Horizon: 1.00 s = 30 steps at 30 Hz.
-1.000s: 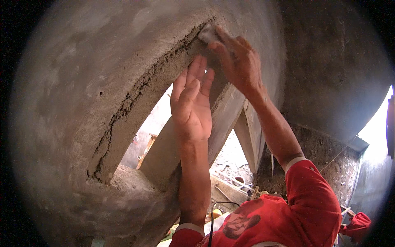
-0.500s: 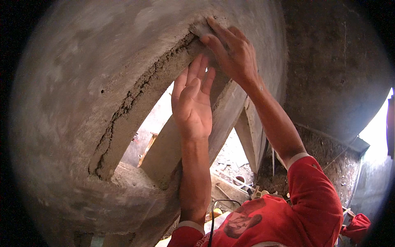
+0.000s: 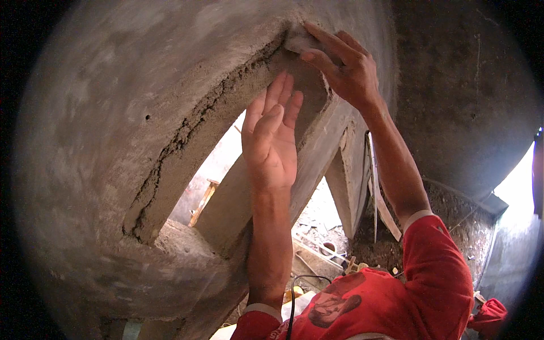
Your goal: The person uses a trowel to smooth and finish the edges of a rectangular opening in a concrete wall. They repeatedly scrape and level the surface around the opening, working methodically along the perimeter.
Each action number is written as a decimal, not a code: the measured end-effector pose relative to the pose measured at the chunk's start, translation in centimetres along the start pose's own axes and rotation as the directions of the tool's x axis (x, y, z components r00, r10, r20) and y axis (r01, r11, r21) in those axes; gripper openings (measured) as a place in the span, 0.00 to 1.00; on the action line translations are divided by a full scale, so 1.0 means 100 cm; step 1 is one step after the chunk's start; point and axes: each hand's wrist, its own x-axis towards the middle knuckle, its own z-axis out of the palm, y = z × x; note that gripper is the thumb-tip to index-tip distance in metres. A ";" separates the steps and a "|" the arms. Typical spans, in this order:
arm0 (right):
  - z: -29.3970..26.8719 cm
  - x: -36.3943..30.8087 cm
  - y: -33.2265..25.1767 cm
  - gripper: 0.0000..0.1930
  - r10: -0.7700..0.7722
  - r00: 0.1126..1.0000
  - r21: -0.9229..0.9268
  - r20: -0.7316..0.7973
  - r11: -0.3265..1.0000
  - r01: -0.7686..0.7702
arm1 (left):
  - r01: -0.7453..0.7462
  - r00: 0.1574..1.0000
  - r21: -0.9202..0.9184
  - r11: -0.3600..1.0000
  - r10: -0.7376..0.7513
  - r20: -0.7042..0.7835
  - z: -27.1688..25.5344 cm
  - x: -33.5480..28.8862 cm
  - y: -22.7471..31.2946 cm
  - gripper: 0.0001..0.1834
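Note:
High on the curved grey plaster wall (image 3: 107,164), my right hand (image 3: 348,65) presses a small flat greyish pad (image 3: 300,41) against the upper corner of a slanted opening. Thumb and fingers spread over the pad; its exact kind is unclear. My left hand (image 3: 272,130) is raised just below, palm turned toward me, with fingers extended and nothing in it. Its fingertips are close to the underside of the opening's upper edge. A rough, crumbly line of mortar (image 3: 187,127) runs down the opening's left edge from beside the pad.
Slanted concrete bars (image 3: 317,150) divide the openings, with bright light behind. A wooden piece (image 3: 204,201) shows through the left gap. Below lie scattered debris and a round pot-like item (image 3: 327,249). A dark cable (image 3: 293,300) hangs before my red shirt. Red cloth (image 3: 490,314) lies lower right.
My right hand and the pad have shifted slightly right within the view, as has my left hand. The wall has shifted slightly too, and the left hand stays open.

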 end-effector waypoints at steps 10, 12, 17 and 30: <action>0.000 -0.009 0.013 0.28 -0.044 0.998 -0.016 0.036 0.999 0.045 | -0.012 1.000 0.014 1.000 0.012 0.010 -0.003 -0.002 0.006 0.40; -0.005 -0.017 0.040 0.28 -0.021 0.999 -0.012 0.035 1.000 0.021 | -0.012 1.000 0.007 1.000 0.012 -0.001 -0.002 -0.002 0.001 0.39; 0.000 -0.027 0.036 0.29 -0.045 0.994 -0.022 0.103 0.999 0.047 | -0.066 0.994 0.018 0.998 0.065 0.086 -0.017 -0.002 -0.004 0.31; 0.006 -0.023 0.029 0.29 -0.102 0.995 -0.115 0.008 0.988 0.102 | -0.071 0.994 0.064 0.995 0.066 0.086 -0.013 -0.002 -0.004 0.32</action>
